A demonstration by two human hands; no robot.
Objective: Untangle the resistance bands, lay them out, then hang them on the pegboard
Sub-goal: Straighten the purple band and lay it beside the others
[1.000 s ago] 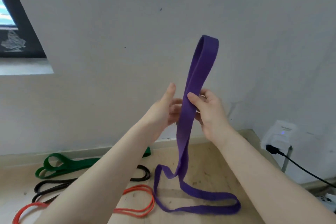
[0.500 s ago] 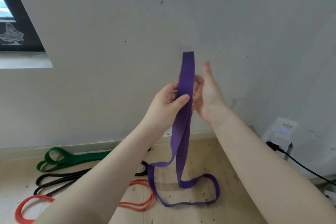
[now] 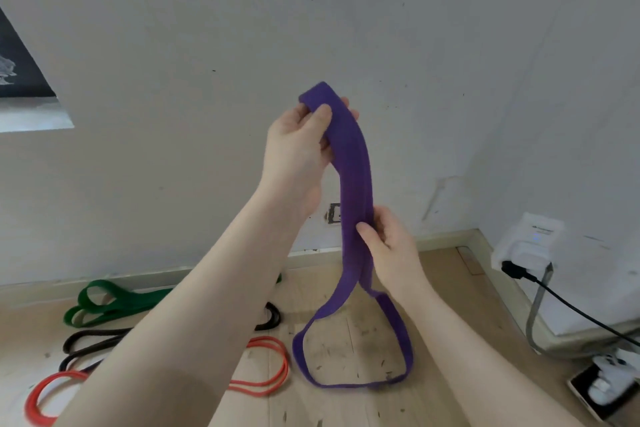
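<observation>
Holding purple band [image 3: 355,180] upright: left hand [image 3: 298,146] is pinching its top fold, right hand [image 3: 388,246] is clamping it just below. Remaining loop is hanging beneath right hand toward floor [image 3: 346,406].

You are in a domestic room: a scuffed white plaster wall [image 3: 381,28], pale wood-plank floor [image 3: 346,406], a white wall-plugged device [image 3: 526,246] with black power cable [image 3: 571,308], coloured bands on the floor.
</observation>
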